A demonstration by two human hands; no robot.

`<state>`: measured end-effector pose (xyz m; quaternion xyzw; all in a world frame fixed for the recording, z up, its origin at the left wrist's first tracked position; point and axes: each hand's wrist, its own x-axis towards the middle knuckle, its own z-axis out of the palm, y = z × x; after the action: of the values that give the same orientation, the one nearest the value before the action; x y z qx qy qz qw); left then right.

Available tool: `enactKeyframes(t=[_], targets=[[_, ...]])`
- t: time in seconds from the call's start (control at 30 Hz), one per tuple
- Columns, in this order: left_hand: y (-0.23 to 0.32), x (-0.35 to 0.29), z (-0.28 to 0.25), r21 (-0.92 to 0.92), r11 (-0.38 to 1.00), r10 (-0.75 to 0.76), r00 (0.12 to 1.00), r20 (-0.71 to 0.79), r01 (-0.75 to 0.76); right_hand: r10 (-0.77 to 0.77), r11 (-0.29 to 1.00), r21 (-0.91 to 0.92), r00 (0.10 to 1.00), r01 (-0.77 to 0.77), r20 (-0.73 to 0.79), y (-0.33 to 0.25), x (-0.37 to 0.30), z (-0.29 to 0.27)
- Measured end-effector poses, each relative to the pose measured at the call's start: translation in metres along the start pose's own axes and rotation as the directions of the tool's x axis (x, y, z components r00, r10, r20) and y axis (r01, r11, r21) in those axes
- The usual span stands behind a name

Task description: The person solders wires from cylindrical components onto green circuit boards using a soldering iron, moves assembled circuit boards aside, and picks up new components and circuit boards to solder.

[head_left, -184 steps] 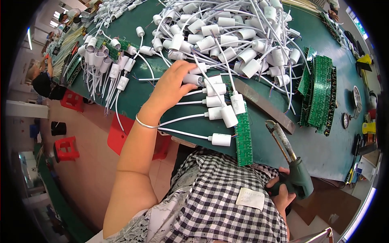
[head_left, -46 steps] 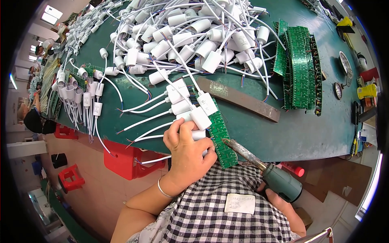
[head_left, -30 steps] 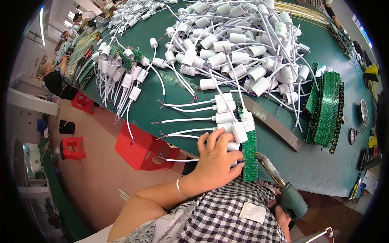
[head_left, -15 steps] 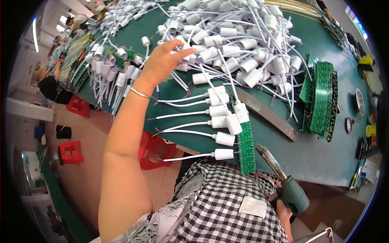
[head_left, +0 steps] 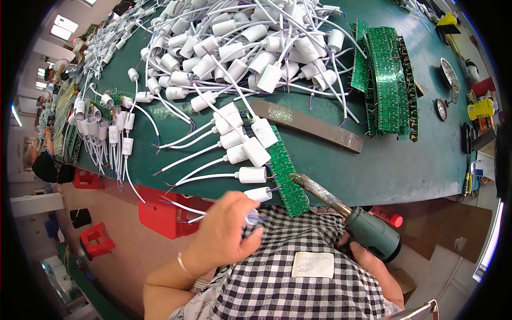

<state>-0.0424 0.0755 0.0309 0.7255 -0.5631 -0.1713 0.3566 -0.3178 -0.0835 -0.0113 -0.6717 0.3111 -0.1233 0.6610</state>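
Note:
My left hand (head_left: 228,234) is closed around a white cylindrical plastic socket (head_left: 252,217) just off the table's front edge; short coloured wires stick out of the socket's open end. Its white cable seems to trail off to the left behind my fingers. In my right hand (head_left: 365,257) is a dark green soldering gun (head_left: 376,233), its long metal tip pointing up and left, close to the right edge of a green circuit board strip (head_left: 288,178). Along that board's left side lie several white sockets (head_left: 252,175), some wired to it, their cables fanning leftward. Two more lie across its far end.
A large heap of white corded sockets (head_left: 234,50) covers the far table. Behind the board rests a brown metal bar (head_left: 320,127). Stacked circuit boards (head_left: 388,80) stand at the right, with metal dishes (head_left: 447,72) beyond. A red stool (head_left: 165,213) stands under the front edge.
My left hand has come back from the heap to the front edge, now with a socket in it. The view has shifted, and the soldering gun's tip sits closer to the board.

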Motion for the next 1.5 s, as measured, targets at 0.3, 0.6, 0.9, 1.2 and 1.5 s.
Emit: enactKeyframes(t=[0.3,0.6,0.9,1.2,1.5], targets=[[-0.015,-0.010,0.051,0.386,0.919,0.180,0.955,-0.236,-0.078,0.152,0.988,-0.012,0.988,-0.152,0.006,0.000,-0.012,-0.006],[-0.007,0.008,0.061,0.361,0.931,0.013,0.980,-0.199,0.061,0.036,0.999,-0.035,0.999,-0.037,-0.029,-0.004,-0.022,-0.008],[-0.005,0.014,0.060,0.334,0.937,-0.043,0.981,-0.191,0.106,-0.006,0.957,-0.288,0.995,0.034,0.099,0.007,-0.027,-0.017],[-0.006,0.017,0.062,0.370,0.923,-0.027,0.978,-0.208,0.104,0.024,0.968,-0.252,0.997,-0.005,0.070,0.006,-0.024,-0.013],[-0.006,0.019,0.061,0.362,0.927,-0.024,0.978,-0.205,0.099,-0.027,0.950,-0.307,0.995,0.055,0.096,-0.003,-0.012,-0.009]])
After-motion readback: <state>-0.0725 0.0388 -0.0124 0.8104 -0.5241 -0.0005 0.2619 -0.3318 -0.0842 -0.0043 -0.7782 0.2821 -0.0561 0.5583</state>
